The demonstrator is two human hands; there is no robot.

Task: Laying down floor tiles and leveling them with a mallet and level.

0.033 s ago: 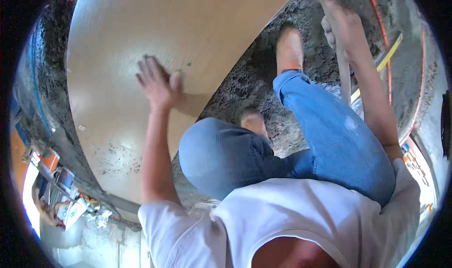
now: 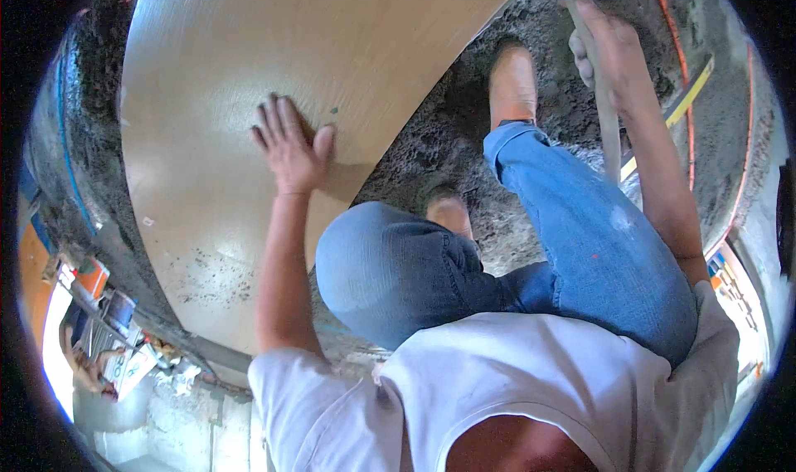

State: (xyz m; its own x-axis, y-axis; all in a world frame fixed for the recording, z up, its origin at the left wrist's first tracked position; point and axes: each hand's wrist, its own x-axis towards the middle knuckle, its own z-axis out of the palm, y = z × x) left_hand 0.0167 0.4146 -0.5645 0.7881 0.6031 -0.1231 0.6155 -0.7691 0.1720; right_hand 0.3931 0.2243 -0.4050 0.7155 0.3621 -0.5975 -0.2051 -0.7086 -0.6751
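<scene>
Nothing much has shifted since the earlier frame: the left hand (image 2: 290, 144) still lies flat, fingers spread and holding nothing, on the large tan wood-grain floor tile (image 2: 249, 82), close to that tile's right edge. The right hand (image 2: 609, 45) is still closed around the grey metal handle of a tool (image 2: 604, 115), up and to the right of the tile; the tool's head runs out of view at the top, so I cannot tell what kind it is. Between the tile and that hand lies a rough bed of dark grey wet mortar (image 2: 464, 115), where the person's two brown shoes (image 2: 512, 82) stand, knees bent in blue jeans (image 2: 580, 231). To seat the tile well, I would judge, the flat palm should press evenly and steadily rather than at one corner, while the tool works the mortar beside the tile's edge without nudging it. Grit speckles the tile's near end, towards the person, and wants wiping.
</scene>
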